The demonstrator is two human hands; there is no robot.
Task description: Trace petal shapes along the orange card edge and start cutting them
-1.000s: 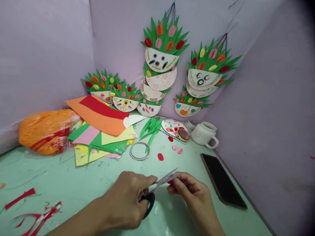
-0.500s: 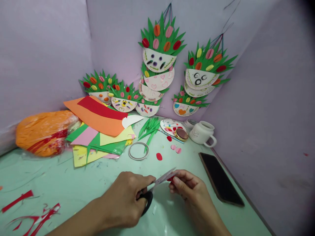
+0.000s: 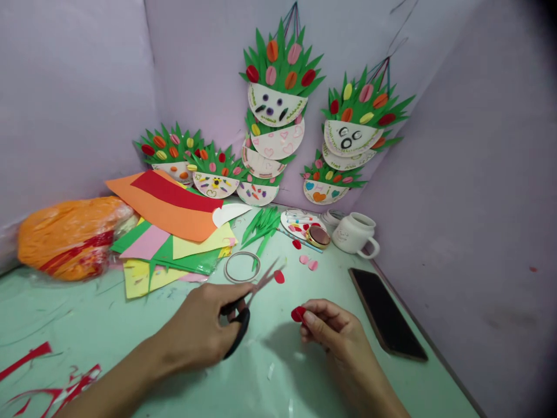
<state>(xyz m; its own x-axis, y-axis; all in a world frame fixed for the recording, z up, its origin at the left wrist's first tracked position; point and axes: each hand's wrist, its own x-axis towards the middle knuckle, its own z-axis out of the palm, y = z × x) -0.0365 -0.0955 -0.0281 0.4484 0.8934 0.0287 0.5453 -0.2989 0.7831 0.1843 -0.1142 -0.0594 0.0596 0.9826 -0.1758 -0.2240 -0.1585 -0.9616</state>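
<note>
Scissors (image 3: 263,282), blades parted: gripped by left hand (image 3: 200,325). Red paper piece (image 3: 297,314): pinched by right hand (image 3: 335,332), right of scissors, above surface (image 3: 217,392); fingertips best kept clear of blades.

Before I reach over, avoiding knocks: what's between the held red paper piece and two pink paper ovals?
Bare green tabletop between red piece and ovals, head view.

Walls (image 3: 470,220): muted indoor light, fairly even, blackening in the corner at 2 o'clock
Bench (image 3: 209,389): soft shadow toward 8 o'clock from the right hand (image 3: 331,334); pale glare at 6 o'clock
Plastic bag (image 3: 73,238): glossy highlights, 9 o'clock
Scissor blades (image 3: 263,281): slightly blurred
Red scraps (image 3: 28,360): soft, stretched, 8 o'clock edge
</note>
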